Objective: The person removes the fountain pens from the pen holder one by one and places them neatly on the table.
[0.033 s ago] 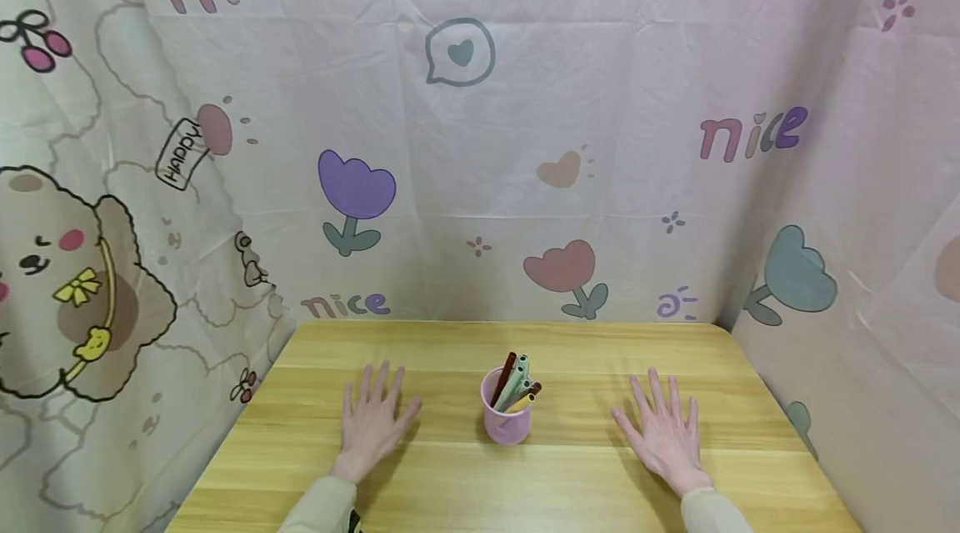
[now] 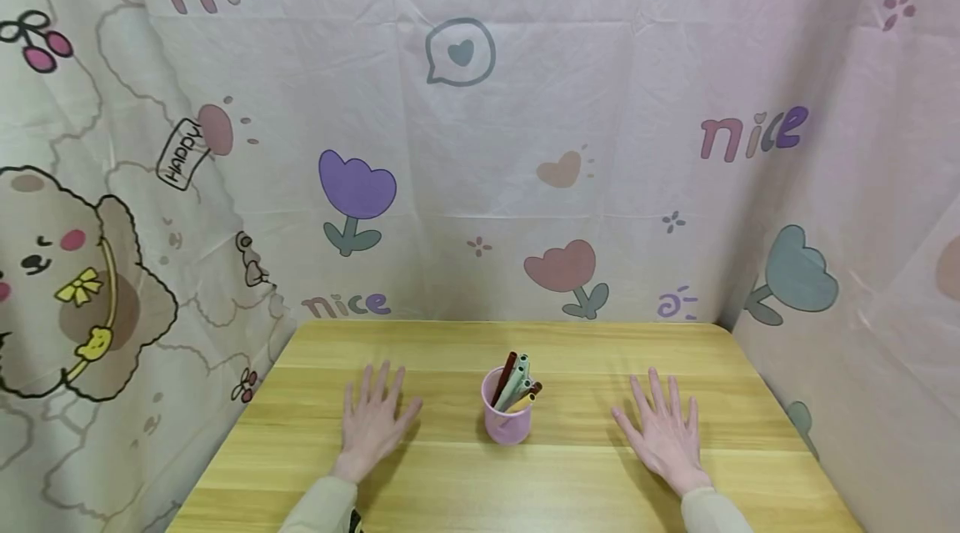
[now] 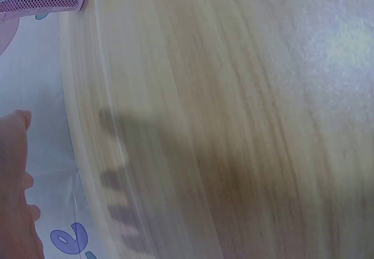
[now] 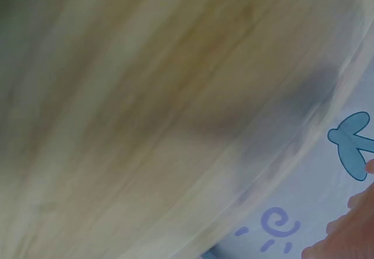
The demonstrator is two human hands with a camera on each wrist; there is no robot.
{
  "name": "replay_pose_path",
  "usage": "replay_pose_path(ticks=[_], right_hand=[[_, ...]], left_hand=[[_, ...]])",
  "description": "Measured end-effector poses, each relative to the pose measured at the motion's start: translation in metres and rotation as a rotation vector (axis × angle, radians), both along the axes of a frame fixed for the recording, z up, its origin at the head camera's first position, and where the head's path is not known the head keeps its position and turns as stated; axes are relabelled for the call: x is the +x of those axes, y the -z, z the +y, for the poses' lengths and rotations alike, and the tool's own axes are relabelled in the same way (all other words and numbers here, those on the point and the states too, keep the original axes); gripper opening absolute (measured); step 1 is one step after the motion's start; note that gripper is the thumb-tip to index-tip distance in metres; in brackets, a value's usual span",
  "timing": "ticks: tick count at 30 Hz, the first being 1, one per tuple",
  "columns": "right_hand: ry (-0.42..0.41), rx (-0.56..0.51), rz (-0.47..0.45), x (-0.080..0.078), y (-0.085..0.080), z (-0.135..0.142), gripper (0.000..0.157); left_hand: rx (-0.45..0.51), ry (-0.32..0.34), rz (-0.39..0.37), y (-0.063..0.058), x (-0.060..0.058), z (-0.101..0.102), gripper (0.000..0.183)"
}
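Note:
A pink mesh pen cup stands upright in the middle of the wooden table. Several marker pens lean in it: dark red, pale green and yellow ones show. To the cup's left is my left hand, fingers spread and straight, holding nothing. My right hand, likewise spread, is to the right of the cup and apart from it. Each wrist view catches only part of a hand at its edge: the left hand at lower left, the right hand at lower right. Shadows of the hands fall on the tabletop.
A printed cloth curtain hangs behind the table, and more cloth hangs at the left side. The table's far edge meets the back cloth. Sleeves cover both forearms.

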State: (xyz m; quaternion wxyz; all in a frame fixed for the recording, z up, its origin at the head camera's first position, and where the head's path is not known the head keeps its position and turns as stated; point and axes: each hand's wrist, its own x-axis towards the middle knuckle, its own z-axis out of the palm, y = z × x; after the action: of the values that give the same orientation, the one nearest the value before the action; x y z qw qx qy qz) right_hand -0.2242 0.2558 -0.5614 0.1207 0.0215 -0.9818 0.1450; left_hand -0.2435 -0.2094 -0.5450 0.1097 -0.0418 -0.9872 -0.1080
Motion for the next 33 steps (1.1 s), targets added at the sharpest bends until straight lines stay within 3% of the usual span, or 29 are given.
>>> replay_pose_path(ticks=[25,33], right_hand=[[-0.016,-0.01,0.029,-0.001,0.003,-0.002,0.076],[-0.052,-0.029,0.058,-0.002,-0.005,-0.015,0.075]], left_hand=[[0.011,0.006,-0.007,-0.004,0.001,0.001,0.072],[0.048,0.095,-0.02,-0.02,0.005,0.023,0.074]])
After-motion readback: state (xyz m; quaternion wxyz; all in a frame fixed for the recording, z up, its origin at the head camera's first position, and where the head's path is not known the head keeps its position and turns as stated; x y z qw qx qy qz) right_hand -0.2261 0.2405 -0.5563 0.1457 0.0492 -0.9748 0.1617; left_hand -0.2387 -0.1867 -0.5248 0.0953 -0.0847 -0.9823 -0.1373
